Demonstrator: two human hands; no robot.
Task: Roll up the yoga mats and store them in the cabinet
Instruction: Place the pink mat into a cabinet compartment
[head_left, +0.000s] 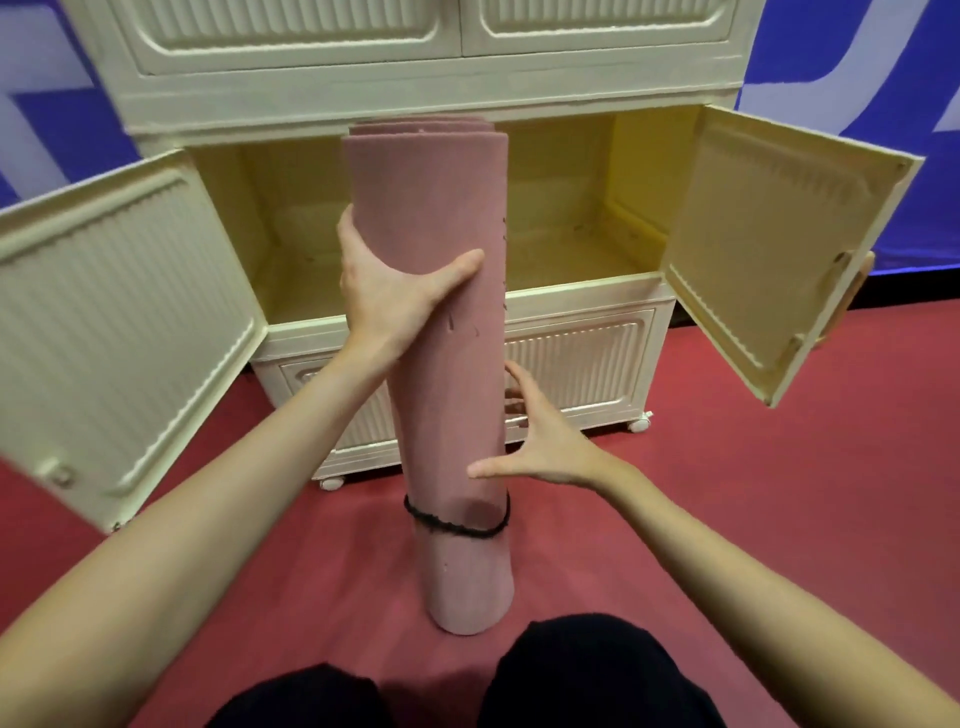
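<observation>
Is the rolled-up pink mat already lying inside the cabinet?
No, the mat stands upright on the red floor in front of the open cabinet, gripped by the left hand.

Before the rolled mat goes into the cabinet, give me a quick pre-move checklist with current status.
1. Pink mat rolled: ok.
2. Black band around its lower part: ok; upper end has none and looks looser.
3. Left hand grips the upper roll: ok.
4. Right hand on the roll: not ok, fingers spread, barely touching.
5. Middle compartment doors open: ok.
6. Roll fits inside: cannot tell.
</observation>
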